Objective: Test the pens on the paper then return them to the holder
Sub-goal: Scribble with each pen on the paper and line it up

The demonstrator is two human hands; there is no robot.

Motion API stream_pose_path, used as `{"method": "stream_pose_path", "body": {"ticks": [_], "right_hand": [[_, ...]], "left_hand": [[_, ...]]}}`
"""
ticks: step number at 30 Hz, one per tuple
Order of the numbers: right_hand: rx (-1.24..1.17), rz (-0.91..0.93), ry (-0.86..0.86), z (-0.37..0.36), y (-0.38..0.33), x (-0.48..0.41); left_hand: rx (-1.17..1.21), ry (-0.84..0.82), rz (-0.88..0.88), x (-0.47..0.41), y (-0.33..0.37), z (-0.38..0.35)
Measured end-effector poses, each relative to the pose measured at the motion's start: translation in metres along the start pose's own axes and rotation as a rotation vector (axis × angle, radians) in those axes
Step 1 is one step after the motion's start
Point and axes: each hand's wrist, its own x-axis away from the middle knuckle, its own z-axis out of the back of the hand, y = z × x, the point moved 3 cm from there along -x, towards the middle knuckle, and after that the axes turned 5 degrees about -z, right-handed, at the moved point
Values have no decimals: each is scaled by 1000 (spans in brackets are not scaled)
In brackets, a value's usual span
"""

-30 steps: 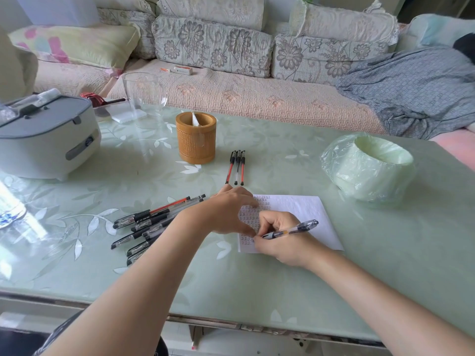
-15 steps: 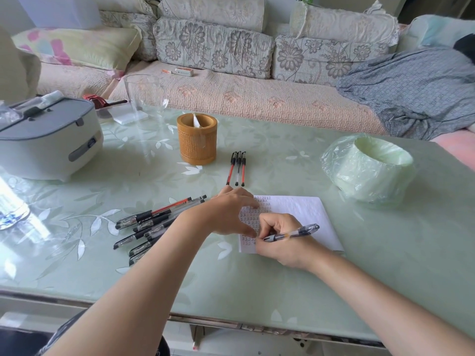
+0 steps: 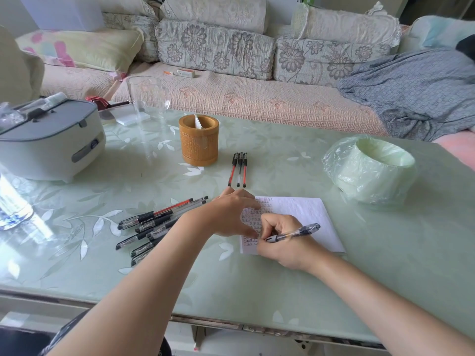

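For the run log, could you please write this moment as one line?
step: test writing | right hand: grips pen, tip at paper | left hand: presses paper | holder: no pens seen inside

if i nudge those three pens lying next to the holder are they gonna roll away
The three pens look round-barrelled and lie loose on the glossy table, so a sideways nudge would probably roll them. They look slim and plastic, so likely light and stiff when lifted.
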Motion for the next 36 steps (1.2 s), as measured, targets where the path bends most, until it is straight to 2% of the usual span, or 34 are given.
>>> {"method": "stream_pose_path", "body": {"ticks": [24,30,36], "right_hand": [[-31,-22,-36,0,0,1],[-430,-88,48,12,1,-5],[-636,-168,24,21,-2,-6]], "left_hand": [[17,-9,2,2,1,1],[1,-7,-2,3,0,1],[14,16,-8,7,-2,3]]}}
